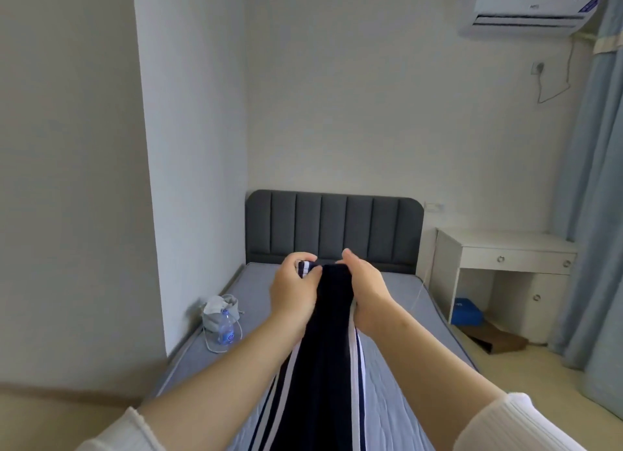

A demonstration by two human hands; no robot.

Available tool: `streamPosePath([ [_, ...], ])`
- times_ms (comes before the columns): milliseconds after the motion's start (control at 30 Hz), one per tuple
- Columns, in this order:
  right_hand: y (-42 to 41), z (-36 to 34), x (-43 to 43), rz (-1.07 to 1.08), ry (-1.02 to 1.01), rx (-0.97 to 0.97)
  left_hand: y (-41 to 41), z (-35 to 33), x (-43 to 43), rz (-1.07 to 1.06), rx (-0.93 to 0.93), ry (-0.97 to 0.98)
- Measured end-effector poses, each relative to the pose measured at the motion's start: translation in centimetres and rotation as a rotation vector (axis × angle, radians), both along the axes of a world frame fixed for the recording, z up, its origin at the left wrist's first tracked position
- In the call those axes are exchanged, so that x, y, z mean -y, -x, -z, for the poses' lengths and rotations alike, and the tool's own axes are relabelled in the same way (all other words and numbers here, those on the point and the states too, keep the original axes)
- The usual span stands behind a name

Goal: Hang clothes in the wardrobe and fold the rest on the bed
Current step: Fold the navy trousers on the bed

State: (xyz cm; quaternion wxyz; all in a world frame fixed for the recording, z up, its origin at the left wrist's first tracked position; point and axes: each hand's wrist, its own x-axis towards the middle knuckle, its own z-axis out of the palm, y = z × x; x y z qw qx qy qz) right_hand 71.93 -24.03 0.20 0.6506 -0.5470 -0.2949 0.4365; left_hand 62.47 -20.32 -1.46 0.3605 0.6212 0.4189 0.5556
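Dark navy trousers (pixel 323 366) with white side stripes hang lengthwise in front of me, above the grey mattress of the bed (pixel 397 359). My left hand (pixel 295 292) grips the upper left corner of the trousers, fingers curled over the striped edge. My right hand (pixel 365 295) grips the upper right edge beside it, thumb raised. The two hands are close together at the top of the garment. The lower part of the trousers runs out of the bottom of the view. The wardrobe is not in view.
A grey pouch with a white mask and a water bottle (pixel 225 326) lies at the bed's left edge by the wall. The padded grey headboard (pixel 333 229) stands behind. A white desk (pixel 502 248) is on the right, with a blue box (pixel 467 310) beneath it.
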Motion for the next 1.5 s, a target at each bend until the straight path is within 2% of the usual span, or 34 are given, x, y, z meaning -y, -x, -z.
streamPosePath([
  [67,0.3,-0.6,0.4,-0.081,-0.020,-0.176,-0.3,0.3,0.2,0.076,0.068,0.040],
  [133,0.1,-1.0,0.4,-0.122,-0.070,-0.237,-0.5,0.8,0.5,0.165,0.099,0.096],
  [267,-0.7,-1.2,0.8,-0.203,-0.145,-0.299,0.0,1.6,0.5,0.297,0.079,0.058],
  [400,-2.0,-0.5,1.2,-0.171,-0.308,-0.552,0.8,0.3,-0.7,0.349,0.429,0.274],
  [433,-2.2,-0.2,1.1,-0.110,-0.299,-0.506,0.9,0.0,-0.9,0.382,0.475,0.299],
  [533,-2.5,0.5,1.0,0.093,-0.140,-0.022,1.7,-0.9,-1.2,0.575,0.498,0.318],
  [567,-2.8,0.9,1.0,0.068,-0.139,0.078,2.1,-1.1,-1.3,0.650,0.518,0.348],
  [633,-3.1,1.3,1.2,-0.168,-0.151,0.047,2.9,-1.3,-1.7,0.782,0.575,0.417],
  [700,-3.0,1.4,1.3,-0.379,-0.154,-0.008,3.5,-1.5,-2.4,0.811,0.606,0.443],
  [767,-2.8,1.0,1.0,-0.345,-0.177,0.023,3.9,-1.7,-2.7,0.804,0.543,0.433],
  [900,-2.6,0.5,0.1,-0.146,-0.307,0.120,4.7,-1.0,-3.3,0.766,0.201,0.268],
  [1000,-2.7,0.5,-0.1,-0.197,-0.425,0.272,5.5,-1.0,-4.0,0.695,0.170,0.160],
  [1100,-2.7,-0.5,-0.4,-0.228,-0.459,0.434,6.3,-2.3,-4.3,0.614,0.140,0.054],
  [1233,-2.7,-1.4,-0.9,-0.106,-0.345,0.451,6.5,-3.8,-4.3,0.478,0.030,-0.088],
  [1333,-2.6,-1.8,-1.3,-0.136,-0.299,0.366,6.2,-4.7,-3.9,0.385,0.015,-0.111],
  [1433,-3.1,-2.5,-1.4,-0.374,-0.363,0.159,6.9,-5.3,-3.7,0.511,0.157,-0.023],
  [1500,-3.6,-2.6,-1.6,-0.529,-0.322,0.107,7.9,-5.4,-4.3,0.684,0.124,0.097],
])
